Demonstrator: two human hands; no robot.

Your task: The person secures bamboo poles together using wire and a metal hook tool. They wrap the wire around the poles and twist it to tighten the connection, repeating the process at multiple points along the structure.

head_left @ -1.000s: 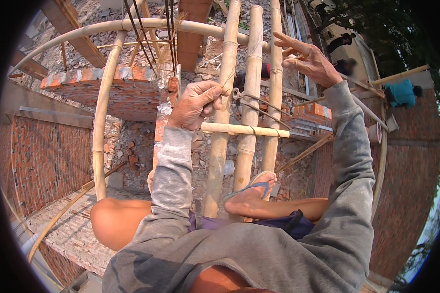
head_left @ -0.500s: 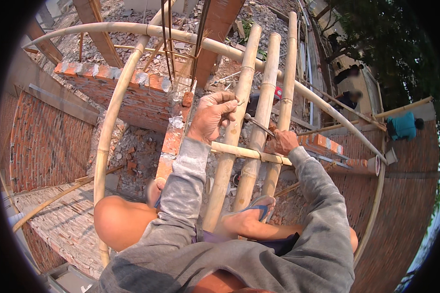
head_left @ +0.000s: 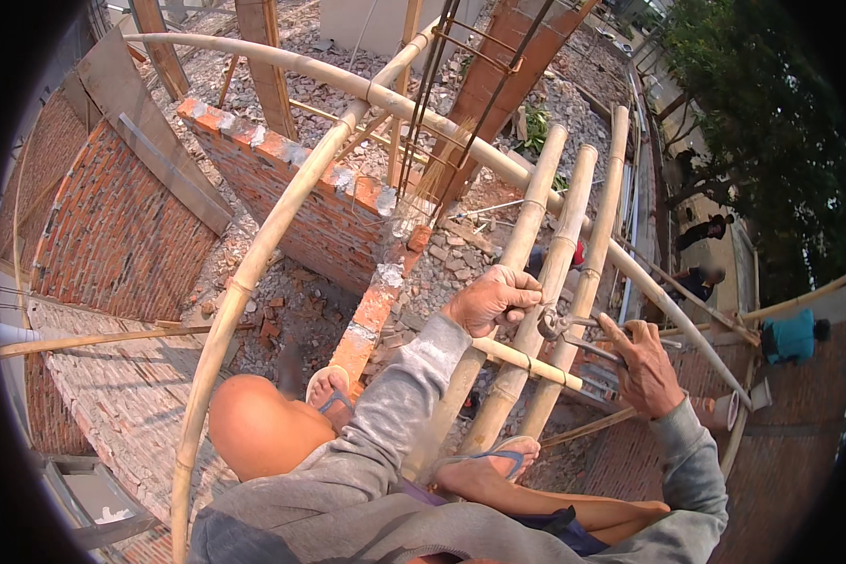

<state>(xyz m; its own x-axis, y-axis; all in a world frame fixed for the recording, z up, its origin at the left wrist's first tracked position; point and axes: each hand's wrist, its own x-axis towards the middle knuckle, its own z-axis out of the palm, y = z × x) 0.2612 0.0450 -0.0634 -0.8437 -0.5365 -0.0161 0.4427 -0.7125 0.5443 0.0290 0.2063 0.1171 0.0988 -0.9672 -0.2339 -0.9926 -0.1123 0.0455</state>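
Observation:
My left hand (head_left: 493, 301) is closed in a pinch above the bamboo poles; whatever is between thumb and fingertips is too small to name. Just right of it, a pair of metal pincers (head_left: 553, 325) has its rounded head toward that hand, and its two handles are spread. My right hand (head_left: 647, 365) holds the handles, with the index finger stretched along one of them. Beneath both hands, three long bamboo poles (head_left: 506, 387) lie side by side across a thinner bamboo crosspiece (head_left: 526, 362). My sandalled foot (head_left: 498, 461) rests on these poles.
Long bamboo rails (head_left: 244, 282) frame the scaffold at left and far side. A low brick wall (head_left: 291, 193) and upright steel rods (head_left: 432, 94) stand ahead left. Rubble (head_left: 343, 66) covers the ground below. A person in a teal shirt (head_left: 790, 338) is far right.
The whole view has shifted, so the scaffold sits lower and farther right. My right hand has turned and loosened around the pincers, whose handles now stand apart. My left hand keeps its pinch.

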